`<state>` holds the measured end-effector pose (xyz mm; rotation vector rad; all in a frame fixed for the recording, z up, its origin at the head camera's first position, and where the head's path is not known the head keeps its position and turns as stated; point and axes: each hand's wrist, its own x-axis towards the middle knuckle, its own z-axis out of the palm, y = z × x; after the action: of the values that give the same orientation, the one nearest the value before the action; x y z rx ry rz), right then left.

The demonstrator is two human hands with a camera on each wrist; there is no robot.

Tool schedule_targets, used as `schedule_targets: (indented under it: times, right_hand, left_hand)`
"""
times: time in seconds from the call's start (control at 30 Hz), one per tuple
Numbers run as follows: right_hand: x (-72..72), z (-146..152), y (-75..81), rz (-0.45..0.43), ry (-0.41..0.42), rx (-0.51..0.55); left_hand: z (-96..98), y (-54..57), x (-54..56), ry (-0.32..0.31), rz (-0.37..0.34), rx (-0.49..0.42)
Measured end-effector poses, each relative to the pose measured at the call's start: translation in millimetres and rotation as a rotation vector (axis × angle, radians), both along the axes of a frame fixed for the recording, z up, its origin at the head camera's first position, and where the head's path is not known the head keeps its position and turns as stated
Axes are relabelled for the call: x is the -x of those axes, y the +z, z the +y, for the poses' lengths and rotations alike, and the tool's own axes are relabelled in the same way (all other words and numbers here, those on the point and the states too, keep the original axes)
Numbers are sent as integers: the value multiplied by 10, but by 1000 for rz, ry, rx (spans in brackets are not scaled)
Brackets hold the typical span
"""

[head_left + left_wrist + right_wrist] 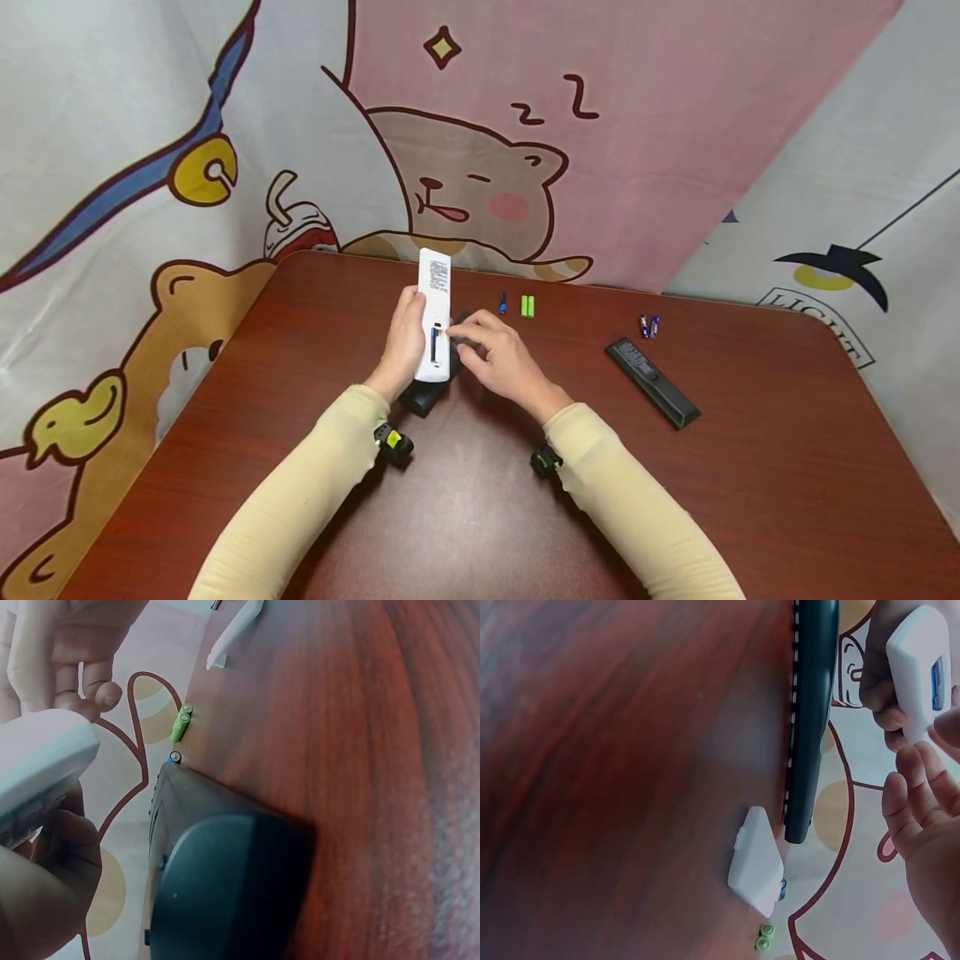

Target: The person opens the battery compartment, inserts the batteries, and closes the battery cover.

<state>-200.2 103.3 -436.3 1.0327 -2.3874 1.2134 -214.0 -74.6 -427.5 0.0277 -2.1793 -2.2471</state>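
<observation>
In the head view my left hand [402, 342] grips a white remote control [435, 287] by its side, its printed back facing up. The battery compartment is uncovered, and a blue-and-black battery [434, 343] lies in it. My right hand [504, 358] reaches in from the right, its fingertips at the compartment's edge; the other fingers are loosely bent with nothing visible in them. Below the white remote, a black remote [422, 398] lies on the table, partly covered. A white battery cover [756, 862] lies on the table in the right wrist view.
Toward the back of the brown table [337, 308] are one blue battery [503, 302] and two green batteries [528, 307]. Farther right lie two purple-and-silver batteries [649, 326] and another black remote [652, 382]. A cartoon-printed curtain [637, 167] hangs behind the table.
</observation>
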Motion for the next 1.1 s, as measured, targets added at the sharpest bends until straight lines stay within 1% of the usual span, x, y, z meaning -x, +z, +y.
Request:
schedule_targets:
  times: [0.17, 0.33, 0.47, 0.77, 0.9, 1.1]
  right_hand:
    - [-2, 27, -3, -34, -14, -8]
    - [-9, 47, -11, -57, -23, -25]
    - [-9, 59, -17, -51, -23, -32]
    - [18, 97, -28, -31, -48, -54]
    - [44, 123, -47, -25, -73, -55]
    - [76, 154, -72, -20, -106, -70]
  left_hand:
    - [-11, -14, 11, 0, 6, 25]
    - [-11, -8, 5, 0, 9, 30]
    - [-14, -3, 2, -2, 10, 18]
    - [-16, -7, 6, 18, 3, 3]
    - [-12, 0, 1, 24, -3, -8]
    - [-21, 2, 3, 24, 13, 0]
